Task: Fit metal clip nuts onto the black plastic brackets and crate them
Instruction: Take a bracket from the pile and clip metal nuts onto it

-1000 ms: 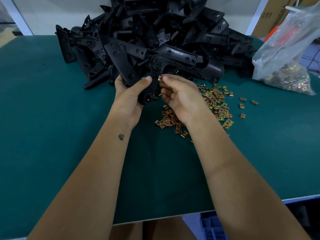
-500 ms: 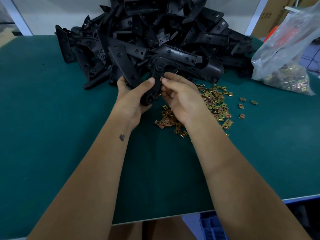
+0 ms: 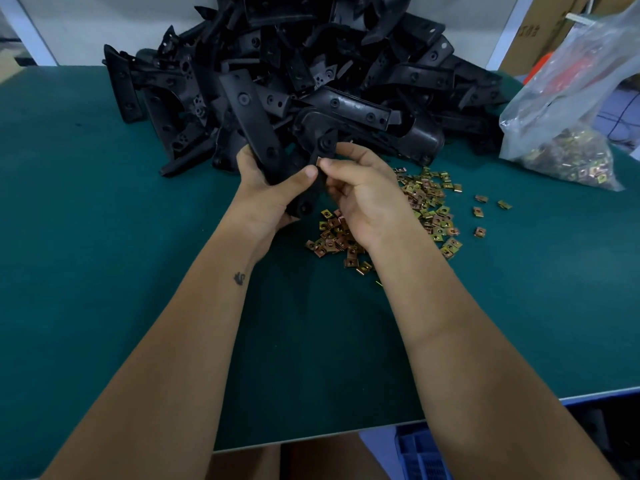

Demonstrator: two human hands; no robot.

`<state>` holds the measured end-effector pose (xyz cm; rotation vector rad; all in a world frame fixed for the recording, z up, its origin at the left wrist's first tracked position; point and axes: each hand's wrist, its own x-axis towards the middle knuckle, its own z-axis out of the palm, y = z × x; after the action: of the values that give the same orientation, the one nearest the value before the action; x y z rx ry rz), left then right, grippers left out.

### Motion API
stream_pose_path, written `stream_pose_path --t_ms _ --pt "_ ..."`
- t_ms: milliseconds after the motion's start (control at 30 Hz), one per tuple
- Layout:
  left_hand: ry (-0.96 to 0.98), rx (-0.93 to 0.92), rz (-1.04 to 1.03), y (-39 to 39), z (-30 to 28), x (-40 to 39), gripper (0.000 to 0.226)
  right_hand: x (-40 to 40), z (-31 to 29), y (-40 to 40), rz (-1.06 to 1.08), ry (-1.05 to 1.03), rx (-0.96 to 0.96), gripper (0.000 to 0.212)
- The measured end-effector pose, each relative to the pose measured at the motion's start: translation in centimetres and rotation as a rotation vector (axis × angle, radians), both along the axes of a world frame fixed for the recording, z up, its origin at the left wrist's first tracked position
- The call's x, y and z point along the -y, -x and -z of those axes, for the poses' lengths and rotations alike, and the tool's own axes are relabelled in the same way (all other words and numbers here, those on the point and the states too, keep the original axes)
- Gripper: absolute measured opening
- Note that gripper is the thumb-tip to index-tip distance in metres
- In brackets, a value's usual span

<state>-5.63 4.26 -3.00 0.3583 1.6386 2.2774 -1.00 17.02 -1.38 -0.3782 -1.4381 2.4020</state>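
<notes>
My left hand grips a black plastic bracket that stands up in front of the big heap of black brackets. My right hand pinches a small metal clip nut between thumb and forefinger and presses it against the bracket's edge, just beside my left thumb. Under and to the right of my right hand, loose gold clip nuts lie scattered on the green table.
A clear plastic bag holding more clip nuts sits at the right edge of the table. Cardboard boxes stand behind it. A blue crate shows below the table's front edge.
Both hands have shifted slightly. The clip nut in my right fingers has come closer onto the bracket's edge, and my left thumb has moved next to it.
</notes>
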Motion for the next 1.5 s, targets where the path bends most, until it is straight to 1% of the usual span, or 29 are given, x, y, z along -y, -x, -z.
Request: stream_pose_path --t_ms 300,400,533,567,633,700,800,833,867,900,967,1033,1067,1133,1200,1267,1333,1500 --pt "0.005 -0.014 0.032 0.1 0.2 -0.2 0.052 -0.3 0.2 0.0 -0.009 -0.076 0.034 0.023" --pt "-0.05 0.004 0.028 0.0 0.2 -0.2 0.053 -0.2 -0.1 -0.1 -0.017 -0.1 0.009 0.02" --pt "-0.177 0.099 0.036 0.1 0.1 0.0 0.053 -0.1 -0.5 -0.1 -0.024 -0.239 -0.009 0.015" --pt "-0.193 0.118 0.035 0.2 0.0 0.0 0.053 -0.1 -0.6 -0.1 -0.031 -0.246 -0.006 0.014" --pt "-0.218 0.146 0.016 0.3 0.0 0.1 0.053 0.0 -0.8 0.0 -0.066 -0.182 -0.009 0.017" --pt "-0.247 0.173 -0.002 0.4 0.0 0.1 0.05 0.1 -0.8 -0.1 -0.114 -0.116 -0.013 0.025" --pt "-0.266 0.206 -0.021 0.4 -0.2 0.1 0.045 -0.2 -0.9 -0.1 -0.069 -0.124 0.051 0.026" --pt "-0.271 0.214 -0.024 0.4 -0.2 0.1 0.043 -0.4 -1.0 0.0 -0.024 -0.179 0.095 0.023" --pt "-0.277 0.221 -0.026 0.4 -0.3 0.1 0.042 -0.6 -1.0 0.0 0.027 -0.276 0.142 0.02" --pt "-0.285 0.227 -0.025 0.5 -0.3 0.1 0.041 -0.8 -1.0 -0.1 0.076 -0.414 0.184 0.018" --pt "-0.301 0.239 -0.027 0.5 -0.4 0.1 0.038 -1.0 -0.9 -0.3 0.121 -0.774 0.261 0.018" --pt "-0.319 0.254 -0.052 0.5 -0.4 0.2 0.035 -1.0 -0.6 -0.5 0.064 -1.132 0.351 0.017" --pt "-0.325 0.263 -0.071 0.5 -0.4 0.2 0.035 -1.0 -0.5 -0.6 0.023 -1.272 0.4 0.017" --pt "-0.338 0.285 -0.108 0.6 -0.5 0.3 0.037 -0.8 -0.3 -0.6 -0.031 -1.463 0.473 0.022" --pt "-0.351 0.303 -0.132 0.6 -0.5 0.5 0.039 -0.6 0.1 -0.3 -0.059 -1.588 0.485 0.039" --pt "-0.361 0.312 -0.153 0.8 -0.5 0.6 0.04 -0.3 0.4 -0.2 -0.06 -1.643 0.465 0.053" --pt "-0.381 0.32 -0.166 0.9 -0.5 0.7 0.039 -0.2 0.8 0.0 -0.082 -1.68 0.441 0.056" --pt "-0.397 0.321 -0.166 1.0 -0.5 0.9 0.036 0.3 1.6 0.3 -0.233 -1.758 0.391 0.058"
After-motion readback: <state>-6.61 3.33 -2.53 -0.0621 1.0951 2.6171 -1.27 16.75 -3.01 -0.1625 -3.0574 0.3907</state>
